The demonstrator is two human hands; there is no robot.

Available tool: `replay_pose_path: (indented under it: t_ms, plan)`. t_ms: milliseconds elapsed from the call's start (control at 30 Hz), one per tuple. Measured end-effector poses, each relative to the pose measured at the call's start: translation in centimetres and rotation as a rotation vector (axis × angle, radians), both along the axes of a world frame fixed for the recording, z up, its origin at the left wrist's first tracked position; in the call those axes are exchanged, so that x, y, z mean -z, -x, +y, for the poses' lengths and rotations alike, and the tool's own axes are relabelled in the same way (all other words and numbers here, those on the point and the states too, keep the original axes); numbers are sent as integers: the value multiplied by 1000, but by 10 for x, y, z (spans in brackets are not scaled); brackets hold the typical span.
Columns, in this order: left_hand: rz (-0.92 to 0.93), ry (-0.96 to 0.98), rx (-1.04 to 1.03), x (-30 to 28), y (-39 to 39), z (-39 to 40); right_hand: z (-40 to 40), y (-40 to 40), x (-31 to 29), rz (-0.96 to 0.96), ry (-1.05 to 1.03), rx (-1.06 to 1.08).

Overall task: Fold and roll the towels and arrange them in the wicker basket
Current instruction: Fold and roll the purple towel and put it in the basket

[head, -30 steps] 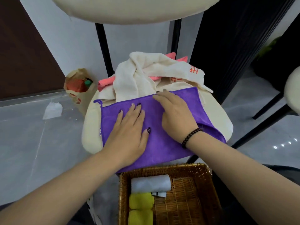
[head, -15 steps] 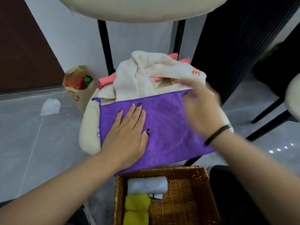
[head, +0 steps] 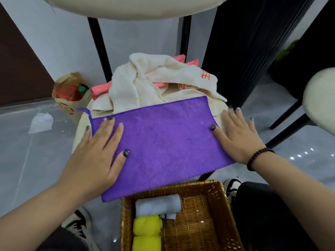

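Observation:
A purple towel [head: 163, 142] lies folded flat on a round cream stool [head: 220, 107]. My left hand [head: 97, 151] presses flat on its left end with straight fingers. My right hand [head: 237, 136] lies flat at its right edge, thumb on the cloth. Behind the towel sits a heap of cream towels [head: 141, 82] with a pink towel [head: 99, 88] under them. Below, the wicker basket [head: 217, 205] holds a rolled white towel [head: 157, 205] and two rolled yellow towels [head: 147, 225] along its left side.
A paper bag [head: 72, 93] with a bottle stands on the floor at left, near a white scrap [head: 40, 122]. Black chair legs [head: 97, 44] rise behind the stool. Another cream seat [head: 319, 98] is at right. My shoes [head: 232, 187] flank the basket.
My right hand slid from the towel's middle out to its right edge, smoothing it flat. My left hand moved a little left toward the left end.

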State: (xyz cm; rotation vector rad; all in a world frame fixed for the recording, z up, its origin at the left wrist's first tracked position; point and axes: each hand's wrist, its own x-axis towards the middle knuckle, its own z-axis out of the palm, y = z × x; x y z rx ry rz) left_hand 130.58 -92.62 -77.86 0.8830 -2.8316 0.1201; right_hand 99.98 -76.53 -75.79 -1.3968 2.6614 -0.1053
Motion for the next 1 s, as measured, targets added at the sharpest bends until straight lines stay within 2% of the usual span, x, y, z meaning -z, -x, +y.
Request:
replay_pose_path:
  t_ms: [67, 167, 233, 400, 500, 600, 733, 833, 900, 1000]
  plan:
    - [61, 90, 70, -6, 4, 15, -1, -15, -3, 137, 144, -8]
    - [102, 144, 206, 1, 21, 44, -9, -72, 6, 197, 363, -312]
    - [48, 151, 204, 12, 28, 51, -18, -99, 23, 180, 345, -477]
    - [13, 238, 250, 24, 23, 37, -15, -87, 36, 215, 252, -528]
    - [70, 255, 296, 26, 12, 30, 3, -58, 33, 222, 172, -455]
    - [115, 183, 311, 24, -2, 16, 19, -29, 30, 134, 153, -341]
    - [143, -37, 212, 17, -19, -12, 26, -14, 20, -22, 319, -159]
    - [273, -156, 43, 5, -13, -25, 22, -18, 10, -205, 484, 100]
    - [310, -110, 34, -6, 0, -23, 15, -23, 4, -247, 453, 171]
    - [337, -59, 143, -23, 30, -10, 2, -31, -5, -205, 323, 168]
